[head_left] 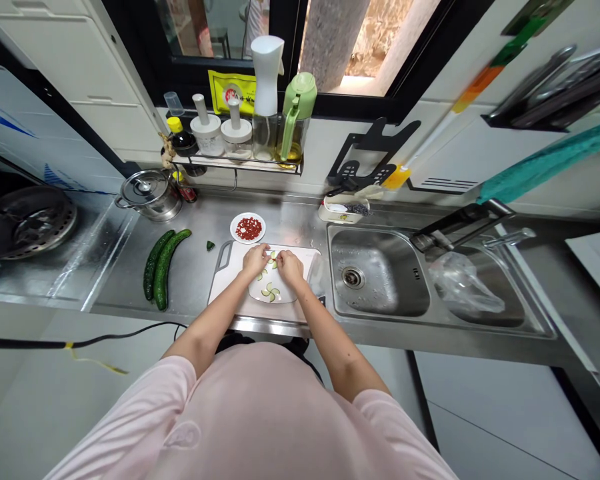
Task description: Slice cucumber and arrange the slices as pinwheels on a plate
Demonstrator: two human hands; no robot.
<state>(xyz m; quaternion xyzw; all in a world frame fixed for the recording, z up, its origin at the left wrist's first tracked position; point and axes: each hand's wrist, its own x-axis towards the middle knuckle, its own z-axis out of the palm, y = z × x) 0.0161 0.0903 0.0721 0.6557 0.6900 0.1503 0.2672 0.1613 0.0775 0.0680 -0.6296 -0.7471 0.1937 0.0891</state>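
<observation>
A white plate (286, 293) rests on the white cutting board (225, 283). Thin cucumber slices (270, 292) lie on the plate in small pinwheel shapes, one near its front edge and others further back. My left hand (255, 261) is over the plate's back left, its fingertips pinched together. Opposite it, my right hand (289, 268) is also pinched, close to the slices at the back. Whatever is between the fingertips is too small to make out. Just behind the board stands a small white dish (248, 238) of chopped red pieces (249, 228).
Two whole cucumbers (163, 270) and a cucumber end (211, 245) lie left of the board. Behind them is a lidded steel pot (150, 193). A double sink (380, 273) is on the right, with a plastic bag (465, 283). Bottles and jars fill a wall rack (237, 163).
</observation>
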